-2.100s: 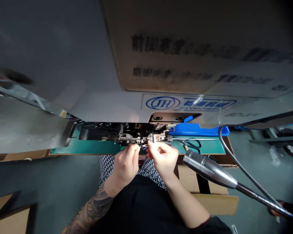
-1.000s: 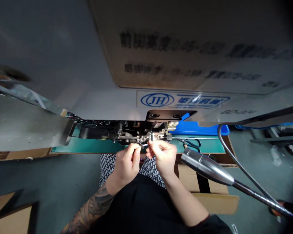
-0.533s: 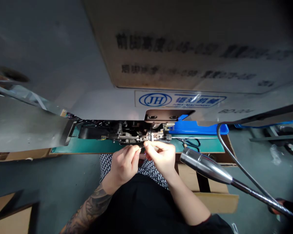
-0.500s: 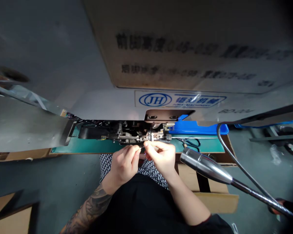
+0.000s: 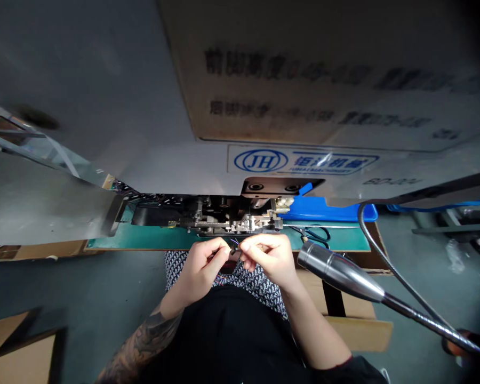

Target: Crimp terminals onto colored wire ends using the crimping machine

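Note:
My left hand (image 5: 202,264) and my right hand (image 5: 269,257) meet fingertip to fingertip just below the machine's small metal mechanism (image 5: 234,223). Both hands are closed in a pinch on a tiny dark piece with thin coloured wires (image 5: 234,246), too small to name. The hands sit a little off the mechanism, over the front edge of the green work surface (image 5: 152,240). A large grey machine housing (image 5: 160,160) with a blue "JH" label (image 5: 302,160) hangs above them.
A cardboard box (image 5: 324,74) with printed lettering sits on the housing. A blue plastic tray (image 5: 328,210) and scissors (image 5: 316,234) lie right of the mechanism. A metal gooseneck lamp (image 5: 340,271) juts in from the right. Cardboard lies at lower left (image 5: 20,352).
Both hands have drawn back from the metal mechanism towards my body, still pinched together on the small piece. The view has shifted slightly.

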`<state>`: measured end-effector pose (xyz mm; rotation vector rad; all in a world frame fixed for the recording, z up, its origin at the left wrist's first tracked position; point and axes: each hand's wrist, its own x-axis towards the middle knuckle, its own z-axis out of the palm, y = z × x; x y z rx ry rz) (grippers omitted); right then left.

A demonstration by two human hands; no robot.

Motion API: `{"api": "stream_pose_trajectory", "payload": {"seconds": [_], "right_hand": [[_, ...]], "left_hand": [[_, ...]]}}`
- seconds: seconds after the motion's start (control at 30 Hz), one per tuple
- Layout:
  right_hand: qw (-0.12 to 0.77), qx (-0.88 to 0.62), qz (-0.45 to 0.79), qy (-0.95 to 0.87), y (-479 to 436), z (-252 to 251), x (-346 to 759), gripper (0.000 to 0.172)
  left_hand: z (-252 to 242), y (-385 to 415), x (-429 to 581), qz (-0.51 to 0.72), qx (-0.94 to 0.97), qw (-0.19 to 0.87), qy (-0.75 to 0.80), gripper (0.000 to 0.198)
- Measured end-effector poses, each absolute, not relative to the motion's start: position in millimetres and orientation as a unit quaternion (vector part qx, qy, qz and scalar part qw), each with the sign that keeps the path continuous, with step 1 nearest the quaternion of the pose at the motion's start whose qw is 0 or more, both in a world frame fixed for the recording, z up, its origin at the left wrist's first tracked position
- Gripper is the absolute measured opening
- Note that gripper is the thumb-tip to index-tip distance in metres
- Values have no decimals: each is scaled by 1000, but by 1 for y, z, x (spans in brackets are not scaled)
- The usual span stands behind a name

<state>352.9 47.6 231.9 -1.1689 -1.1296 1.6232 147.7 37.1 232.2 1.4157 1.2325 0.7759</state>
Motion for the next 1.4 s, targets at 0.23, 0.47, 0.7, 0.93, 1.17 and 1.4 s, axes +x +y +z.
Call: {"api": "stream_pose_trajectory", "payload": {"seconds": [0.23, 0.47, 0.7, 0.93, 1.17, 1.4], "right_hand": [[459, -490, 615, -415, 42, 226, 344, 27], [434, -450, 621, -473, 46, 229, 356, 18], [482, -522, 553, -435, 43, 231, 344, 24], [526, -571, 494, -391, 44, 231, 323, 35], [526, -575, 495, -385, 47, 232, 320, 38], [519, -592, 481, -386, 49, 233, 317, 39]], "left_hand": [[222, 35, 147, 333, 515, 610, 502, 40], [215, 35, 141, 326, 451, 685, 470, 39], [228, 33, 152, 373, 615, 467, 515, 37], [219, 29, 166, 396, 712, 217, 538, 19], [213, 30, 165, 394, 721, 178, 542, 17], [213, 30, 166, 397, 724, 159, 541, 15]]}}
